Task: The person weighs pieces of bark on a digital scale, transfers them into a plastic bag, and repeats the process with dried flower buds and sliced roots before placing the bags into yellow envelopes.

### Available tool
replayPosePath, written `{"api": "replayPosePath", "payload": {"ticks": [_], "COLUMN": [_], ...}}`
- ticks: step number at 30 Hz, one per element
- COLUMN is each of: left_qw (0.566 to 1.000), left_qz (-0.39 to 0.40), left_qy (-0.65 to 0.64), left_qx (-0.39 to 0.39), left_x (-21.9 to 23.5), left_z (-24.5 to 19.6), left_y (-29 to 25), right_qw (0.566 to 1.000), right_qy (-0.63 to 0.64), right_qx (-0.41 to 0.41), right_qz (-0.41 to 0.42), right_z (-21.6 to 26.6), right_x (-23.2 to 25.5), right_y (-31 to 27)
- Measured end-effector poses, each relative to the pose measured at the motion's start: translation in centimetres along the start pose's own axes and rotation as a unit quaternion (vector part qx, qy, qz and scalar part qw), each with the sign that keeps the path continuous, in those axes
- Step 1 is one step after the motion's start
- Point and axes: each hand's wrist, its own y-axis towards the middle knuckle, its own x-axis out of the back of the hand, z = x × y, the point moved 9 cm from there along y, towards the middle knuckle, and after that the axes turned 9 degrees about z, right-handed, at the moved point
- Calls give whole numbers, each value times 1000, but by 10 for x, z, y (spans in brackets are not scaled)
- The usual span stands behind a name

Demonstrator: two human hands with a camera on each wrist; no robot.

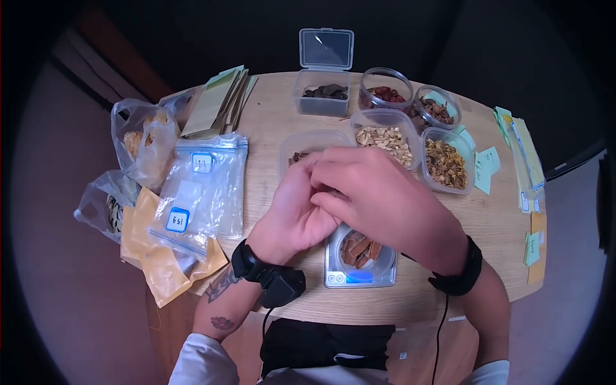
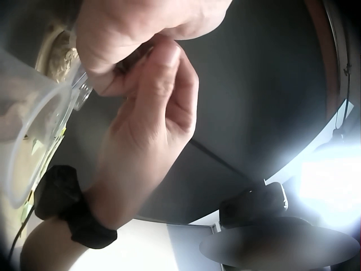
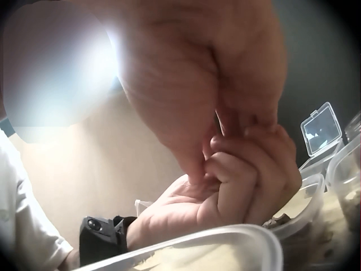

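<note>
Both hands meet above the scale. The left hand (image 1: 289, 215) is turned palm up; in the right wrist view the left hand (image 3: 248, 175) has curled fingers. The right hand (image 1: 391, 199) lies over it, fingertips at the left palm. In the left wrist view, the right hand (image 2: 152, 107) has its thumb and fingers bent together against the left hand (image 2: 141, 28). Whatever lies between the fingers is hidden. Below them, a round clear tub with brown bark-like pieces (image 1: 361, 251) stands on the scale (image 1: 335, 278). A tub with dark brown pieces (image 1: 296, 157) is partly behind the hands.
Behind the hands stand tubs of pale chips (image 1: 385, 142), yellowish flowers (image 1: 447, 168), red pieces (image 1: 387, 95) and dark slices (image 1: 330, 92). Zip bags (image 1: 224, 186), envelopes (image 1: 215, 109) and plastic bags (image 1: 153, 144) lie left. Notes and packets (image 1: 529, 160) line the right edge.
</note>
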Motion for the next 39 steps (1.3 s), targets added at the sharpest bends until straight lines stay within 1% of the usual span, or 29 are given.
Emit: {"api": "replayPosePath", "payload": {"ticks": [3, 4, 6, 7, 9, 12, 13, 15, 16, 18, 19, 20, 22, 25, 28, 31, 34, 37, 39], "left_qw": [991, 995, 999, 998, 996, 995, 995, 995, 996, 996, 995, 994, 991, 989, 987, 987, 986, 985, 985], "left_qz": [-108, -77, -16, -36, -78, -67, -75, -88, -72, -39, -40, -41, -47, -59, -64, -68, -76, -89, -93], "left_qy": [56, 46, 25, 33, 52, 71, 64, 51, 54, 60, 72, 83, 96, 103, 111, 111, 106, 101, 102], "left_qx": [-59, -51, -36, -27, -9, 3, 0, -9, -20, -45, -55, -66, -82, -93, -97, -94, -100, -107, -105], "left_x": [8, 2, -11, -9, -5, -6, -5, -3, -4, -5, -5, -6, -7, -6, -4, -2, 1, 1, 1], "left_z": [-14, -12, -9, -9, -8, -2, -2, -3, -5, -12, -16, -18, -23, -26, -29, -30, -31, -31, -30], "left_y": [-5, -3, 0, -1, -4, -5, -4, -5, -4, -2, -2, -3, -4, -5, -6, -5, -7, -7, -7], "right_qw": [999, 999, 999, 1000, 1000, 998, 997, 997, 996, 991, 983, 971, 931, 918, 913, 900, 878, 881, 868], "right_qy": [14, 21, 24, 25, -22, -59, -67, -71, -73, -108, -125, -123, -119, -156, -236, -284, -314, -334, -340], "right_qx": [20, 31, 14, 7, 12, 30, 36, 9, -3, -61, -88, -115, -168, -152, -112, -87, -96, -62, -69], "right_qz": [30, 40, 17, 6, 6, 2, -2, -29, -42, 56, 104, 172, 303, 331, 312, 318, 348, 328, 356], "right_z": [12, 17, 17, 15, 12, 15, 18, 27, 34, 29, 26, 25, 23, 20, 23, 26, 28, 33, 31], "right_x": [12, 18, 34, 40, 41, 37, 36, 43, 47, 43, 41, 34, 19, 5, -2, -9, -19, -20, -23], "right_y": [7, 9, 4, 2, -4, -6, -7, -11, -14, -25, -32, -37, -50, -60, -63, -63, -60, -57, -56]}}
